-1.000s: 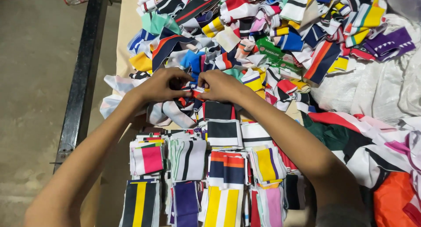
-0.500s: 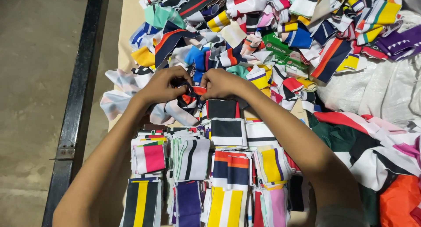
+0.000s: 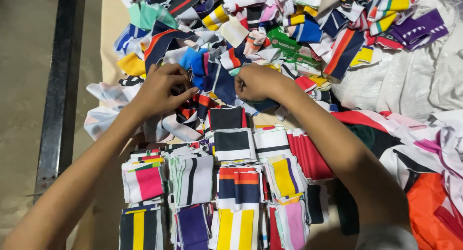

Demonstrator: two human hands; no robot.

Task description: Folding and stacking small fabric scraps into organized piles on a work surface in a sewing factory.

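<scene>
Left hand (image 3: 161, 88): fingers curled, pinching a dark blue knitted fabric strip with red and white stripes (image 3: 212, 81) at the edge of the loose pile.
Right hand (image 3: 258, 82): clenched on the same strip's other end — just beside the left.
Loose pile (image 3: 289, 23): tangled multicoloured striped cloth pieces, beyond both hands.
Sorted stacks (image 3: 231, 182): flat folded striped pieces in rows — between the forearms.
Table (image 3: 112, 23): pale beige surface, bare at left.

We count two hands (image 3: 212, 86), roughly a dozen neat stacks of folded striped fabric pieces (image 3: 236, 144), and one loose heap of scraps (image 3: 289, 23) beyond them.
</scene>
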